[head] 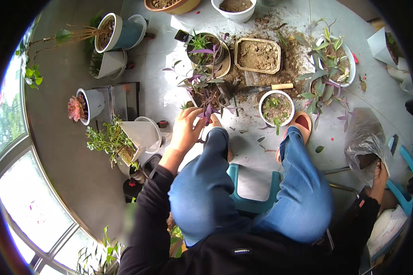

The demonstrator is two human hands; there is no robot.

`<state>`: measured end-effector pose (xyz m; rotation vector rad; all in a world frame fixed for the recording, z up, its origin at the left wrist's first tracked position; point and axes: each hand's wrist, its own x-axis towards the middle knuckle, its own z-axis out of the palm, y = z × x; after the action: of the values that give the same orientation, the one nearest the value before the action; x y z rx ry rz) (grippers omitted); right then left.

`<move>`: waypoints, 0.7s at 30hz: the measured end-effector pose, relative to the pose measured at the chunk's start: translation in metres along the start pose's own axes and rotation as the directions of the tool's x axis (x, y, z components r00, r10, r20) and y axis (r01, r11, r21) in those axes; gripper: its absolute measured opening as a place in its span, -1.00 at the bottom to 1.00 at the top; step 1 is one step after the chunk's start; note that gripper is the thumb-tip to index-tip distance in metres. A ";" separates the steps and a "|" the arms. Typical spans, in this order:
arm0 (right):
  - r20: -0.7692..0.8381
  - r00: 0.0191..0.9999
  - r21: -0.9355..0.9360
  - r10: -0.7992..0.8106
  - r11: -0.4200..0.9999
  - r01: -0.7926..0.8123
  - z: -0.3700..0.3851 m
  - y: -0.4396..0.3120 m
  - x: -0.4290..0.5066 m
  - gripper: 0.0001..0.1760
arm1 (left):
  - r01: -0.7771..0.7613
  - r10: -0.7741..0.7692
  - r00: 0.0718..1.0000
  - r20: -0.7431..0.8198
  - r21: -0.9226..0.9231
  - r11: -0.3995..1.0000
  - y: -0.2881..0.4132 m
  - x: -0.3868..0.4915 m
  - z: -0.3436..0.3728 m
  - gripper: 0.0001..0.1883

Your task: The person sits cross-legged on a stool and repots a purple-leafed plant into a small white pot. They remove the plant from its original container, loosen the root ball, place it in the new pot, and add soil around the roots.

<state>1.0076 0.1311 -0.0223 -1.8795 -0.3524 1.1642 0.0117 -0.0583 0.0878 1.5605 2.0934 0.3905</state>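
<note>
My left hand is at the near side of a potted plant with purple and green leaves. Its thumb and fingers curl around a drooping purple leaf; whether they pinch it is unclear. Dark soil fills the pot at the plant's base. Far to the right, my right hand reaches into the mouth of a clear plastic bag with dark contents. The fingertips are partly hidden there, so their grip cannot be told. Between my feet and the plant lies a trowel with a wooden handle, close to a round white pot of soil and small greens.
Spilled soil surrounds a rectangular soil-filled tray. A spiky green plant stands behind the purple one. At right, trailing foliage spills from a white pot. More pots, including a blue-and-white one, line the left. A teal stool is beneath me.
</note>
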 end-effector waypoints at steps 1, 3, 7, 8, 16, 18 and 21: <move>0.144 0.988 -0.002 -0.055 0.998 0.056 0.002 -0.017 -0.028 -0.68 | 0.002 -0.002 1.000 -0.022 0.021 1.000 -0.004 0.003 0.009 -0.64; 0.163 0.985 0.077 -0.062 0.996 0.050 0.015 -0.051 -0.085 -0.69 | -0.006 0.006 1.000 -0.010 0.000 1.000 -0.012 0.008 0.027 -0.50; 0.264 0.964 0.083 -0.030 0.996 0.009 0.101 -0.109 -0.214 -0.60 | 0.007 -0.008 0.999 -0.035 -0.031 0.999 -0.016 0.010 0.052 -0.21; 0.307 0.951 0.023 -0.045 0.999 0.040 0.140 -0.118 -0.246 -0.56 | 0.001 -0.004 0.998 -0.069 -0.049 0.999 -0.016 0.010 0.055 -0.19; 0.835 0.484 -0.446 0.263 0.838 0.315 0.550 -0.073 -0.445 -0.61 | -0.048 0.040 0.994 -0.097 -0.082 0.995 -0.011 0.012 0.060 -0.15; 0.854 0.366 -0.509 0.370 0.741 0.437 0.625 -0.043 -0.477 -0.65 | -0.070 0.063 0.993 -0.097 -0.080 0.994 -0.011 0.010 0.057 -0.13; 0.848 0.149 -0.485 0.509 0.631 0.606 0.703 0.008 -0.509 -0.75 | -0.086 0.080 0.995 -0.055 -0.106 0.991 -0.011 0.006 0.053 -0.15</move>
<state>0.1568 0.1796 0.1410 -1.1928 -2.0582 2.4172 0.0302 -0.0594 0.0362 1.5927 2.0134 0.5698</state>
